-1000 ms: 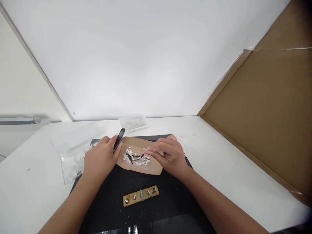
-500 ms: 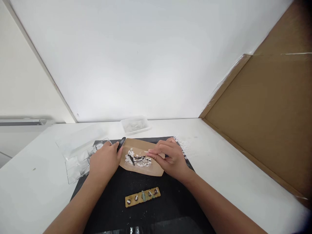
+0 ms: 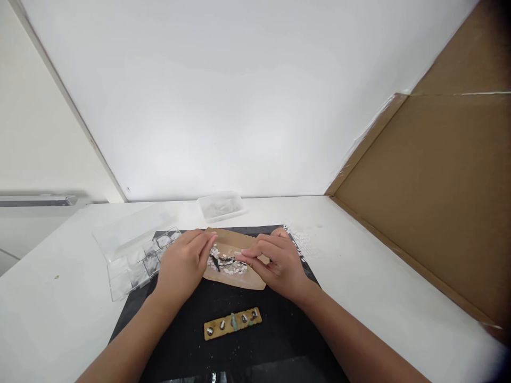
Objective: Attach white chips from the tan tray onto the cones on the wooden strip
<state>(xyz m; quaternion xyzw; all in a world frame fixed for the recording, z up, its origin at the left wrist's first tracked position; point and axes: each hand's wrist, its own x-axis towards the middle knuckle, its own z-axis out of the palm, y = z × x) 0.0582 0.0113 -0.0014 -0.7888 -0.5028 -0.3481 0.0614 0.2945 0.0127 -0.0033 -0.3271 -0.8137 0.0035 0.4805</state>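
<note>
A tan paper sheet (image 3: 235, 240) lies on the black mat, bearing white chips (image 3: 233, 267) and a dark, branching strip (image 3: 216, 263). Over its left part is my left hand (image 3: 186, 263), thumb and fingertips pinched together; whatever they hold, if anything, is too small to make out. My right hand (image 3: 279, 261) is above the right part, finger and thumb closed on a small pale piece (image 3: 238, 253). Nearer to me, a yellow-brown bar (image 3: 217, 327) carries several metallic studs and a greenish piece (image 3: 233, 322) across its middle.
The black mat (image 3: 191, 340) covers the middle of the white table (image 3: 48, 287). At the left is a clear divided box (image 3: 120, 282) with small bags; a translucent tray (image 3: 222, 207) stands behind. Small white pieces (image 3: 305, 242) lie at right, near a cardboard panel (image 3: 431, 202).
My left hand has moved right over the paper, and the black object it held is no longer visible. My right hand has stayed nearly in place, still pinching.
</note>
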